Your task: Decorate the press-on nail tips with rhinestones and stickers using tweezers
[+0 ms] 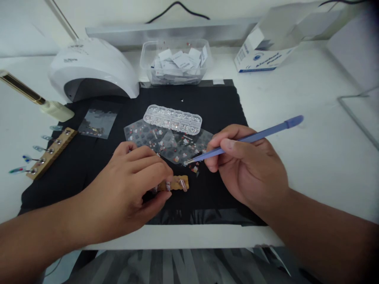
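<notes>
My right hand is closed around slim purple tweezers, held like a pen. Their thin metal point is at the lower edge of clear sticker sheets printed with small red, white and dark designs, with a small pale bit at the tip. My left hand has its thumb and fingers closed on a short wooden nail-tip stand. A pinkish false nail shows at its right end; my fingers hide much of the rest. Beyond the hands, a clear divided case of tiny sparkling gems overlaps the sheets.
Left on the black mat are another wooden stand with several nail tips, a small clear bag and a pale bottle. Behind stand a white nail lamp, a plastic tub of packets and an alcohol-pad box.
</notes>
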The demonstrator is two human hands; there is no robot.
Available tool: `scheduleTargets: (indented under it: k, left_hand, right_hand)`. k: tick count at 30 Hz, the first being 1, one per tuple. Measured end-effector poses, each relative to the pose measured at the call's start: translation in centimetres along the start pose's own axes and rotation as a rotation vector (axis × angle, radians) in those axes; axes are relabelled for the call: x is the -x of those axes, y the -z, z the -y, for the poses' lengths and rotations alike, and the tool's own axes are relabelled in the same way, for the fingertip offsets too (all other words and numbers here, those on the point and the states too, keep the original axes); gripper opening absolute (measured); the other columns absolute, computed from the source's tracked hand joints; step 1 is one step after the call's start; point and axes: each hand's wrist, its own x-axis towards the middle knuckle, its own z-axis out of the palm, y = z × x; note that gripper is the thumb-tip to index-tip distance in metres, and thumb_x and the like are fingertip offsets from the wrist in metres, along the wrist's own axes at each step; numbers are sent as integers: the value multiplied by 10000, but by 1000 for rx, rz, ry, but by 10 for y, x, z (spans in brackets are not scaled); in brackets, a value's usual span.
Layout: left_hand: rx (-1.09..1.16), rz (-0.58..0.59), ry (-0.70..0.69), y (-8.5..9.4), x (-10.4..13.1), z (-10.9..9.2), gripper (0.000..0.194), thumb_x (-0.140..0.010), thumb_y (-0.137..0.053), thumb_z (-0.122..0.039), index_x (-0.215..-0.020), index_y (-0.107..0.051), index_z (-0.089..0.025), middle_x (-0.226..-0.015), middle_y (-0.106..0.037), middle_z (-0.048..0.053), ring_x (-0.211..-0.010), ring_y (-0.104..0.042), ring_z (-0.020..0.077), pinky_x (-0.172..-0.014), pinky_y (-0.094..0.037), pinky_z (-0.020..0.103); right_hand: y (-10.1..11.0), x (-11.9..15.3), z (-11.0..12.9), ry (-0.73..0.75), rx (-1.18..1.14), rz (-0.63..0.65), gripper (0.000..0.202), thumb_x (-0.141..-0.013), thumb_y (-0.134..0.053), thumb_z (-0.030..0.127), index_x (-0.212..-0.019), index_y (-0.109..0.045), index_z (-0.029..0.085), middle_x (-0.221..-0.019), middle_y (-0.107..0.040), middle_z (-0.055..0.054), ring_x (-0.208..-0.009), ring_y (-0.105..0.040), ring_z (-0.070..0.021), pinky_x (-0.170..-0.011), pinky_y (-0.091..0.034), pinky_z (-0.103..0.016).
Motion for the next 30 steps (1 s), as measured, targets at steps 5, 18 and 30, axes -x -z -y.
scheduleTargets:
  k: [5, 18, 30]
  left_hand:
    - [-2, -5, -1, 0, 2, 2, 184, -880, -635, -161, -1013, -524, -220, -946, -708, -13, -895, -613, 207, -826, -383, 429]
    - [-3, -24, 27, -2, 3, 4, 186, -868, -669, -219, -997, -534, -212, -884, -677, -17, -796, -605, 193, -817, -369, 420]
    - [12, -148, 6, 13, 8, 13, 347, -817, -690, -288, -1110, -528, -198, -1018, -654, 51, -946, -598, 249, -837, -437, 446]
  right_hand:
    - [0, 1, 1, -6, 13, -2, 127, -773, -668, 170, -661, -716, 208, -547, -642, 30, -460, -581, -95, -444, -451, -240]
    - [-1, 0, 1, -18, -15, -8, 134, -759, -634, 158, -669, -726, 194, -508, -660, 20, -451, -596, -90, -454, -454, -212]
    - [-1, -1, 1, -59, 1, -28, 102, -730, -662, 183, -645, -711, 208, -516, -645, 21, -456, -592, -96, -453, -452, -224]
